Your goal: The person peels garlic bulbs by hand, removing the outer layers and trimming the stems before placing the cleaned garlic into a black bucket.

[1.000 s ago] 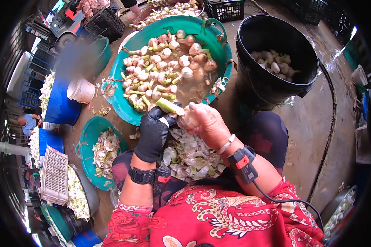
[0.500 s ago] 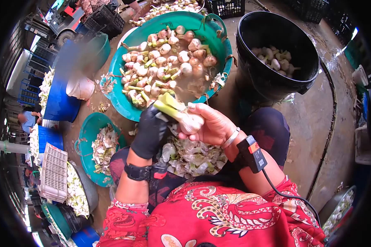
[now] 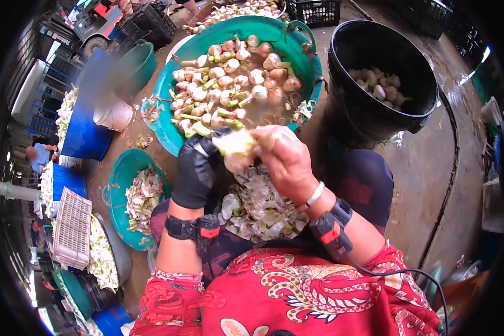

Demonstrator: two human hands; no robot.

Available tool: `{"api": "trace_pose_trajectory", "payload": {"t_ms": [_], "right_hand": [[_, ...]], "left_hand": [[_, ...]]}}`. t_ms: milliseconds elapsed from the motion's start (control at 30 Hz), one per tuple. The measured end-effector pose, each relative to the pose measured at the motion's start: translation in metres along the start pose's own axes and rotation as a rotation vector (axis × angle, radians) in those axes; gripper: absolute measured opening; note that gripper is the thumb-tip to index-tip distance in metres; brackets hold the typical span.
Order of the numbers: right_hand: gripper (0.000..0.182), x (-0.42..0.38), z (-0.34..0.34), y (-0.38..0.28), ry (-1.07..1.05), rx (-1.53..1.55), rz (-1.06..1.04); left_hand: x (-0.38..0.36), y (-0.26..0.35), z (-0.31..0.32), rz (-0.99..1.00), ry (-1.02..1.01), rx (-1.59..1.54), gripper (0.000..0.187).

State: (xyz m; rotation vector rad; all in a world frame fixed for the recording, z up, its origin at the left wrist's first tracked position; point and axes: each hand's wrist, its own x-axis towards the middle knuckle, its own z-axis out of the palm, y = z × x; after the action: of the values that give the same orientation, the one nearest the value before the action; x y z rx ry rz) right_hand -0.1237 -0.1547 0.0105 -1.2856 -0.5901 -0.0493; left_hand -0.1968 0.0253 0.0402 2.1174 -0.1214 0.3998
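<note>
A garlic bulb [image 3: 236, 151], blurred by motion and pale at its upper end, is held between my two hands. My left hand [image 3: 198, 168], in a black glove, is closed round its left side. Bare, with a white bangle at the wrist, my right hand [image 3: 285, 159] pinches the bulb's upper right edge. Below them lies a heap of garlic skins [image 3: 263, 207] in my lap. Just beyond my hands stands a large green tub [image 3: 165, 126] with many garlic bulbs [image 3: 229, 84] in murky water.
At the right stands a black bucket [image 3: 347, 112] with garlic bulbs in its bottom. A smaller green basin [image 3: 115, 196] of skins is at the left. Blue tubs [image 3: 89, 134], a white crate [image 3: 71, 227] and heaped garlic line the far left. Another person [image 3: 39, 157] is there.
The bulb has turned from lying slantwise with its green stem up-left to standing with its pale end up. My right hand has rolled over, palm down, and now pinches the bulb's top.
</note>
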Motion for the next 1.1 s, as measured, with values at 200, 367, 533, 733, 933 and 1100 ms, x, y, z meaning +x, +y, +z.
{"api": "trace_pose_trajectory", "payload": {"t_ms": [200,367,533,733,933,1100], "right_hand": [[0.009,-0.022,-0.024,0.014,-0.732,-0.604,0.18],[0.023,-0.007,-0.028,-0.006,-0.762,-0.606,0.316],[0.031,0.002,-0.018,-0.01,-0.222,0.188,0.597],[0.054,0.038,-0.064,-0.019,0.202,0.939,0.557],[0.039,0.045,-0.087,-0.022,0.308,0.779,0.697],[0.03,0.025,-0.061,-0.006,0.124,0.561,0.816]], "left_hand": [[0.001,-0.013,-0.043,-0.453,0.356,-1.048,0.041],[-0.003,0.005,-0.011,-0.541,0.384,-1.165,0.035],[-0.004,0.025,0.014,-0.39,0.127,-0.541,0.032],[0.011,0.008,-0.008,-0.527,0.095,-0.357,0.022],[0.064,-0.033,-0.036,-0.23,-0.318,0.606,0.025],[0.109,-0.095,-0.014,-0.203,-0.618,1.084,0.049]]}}
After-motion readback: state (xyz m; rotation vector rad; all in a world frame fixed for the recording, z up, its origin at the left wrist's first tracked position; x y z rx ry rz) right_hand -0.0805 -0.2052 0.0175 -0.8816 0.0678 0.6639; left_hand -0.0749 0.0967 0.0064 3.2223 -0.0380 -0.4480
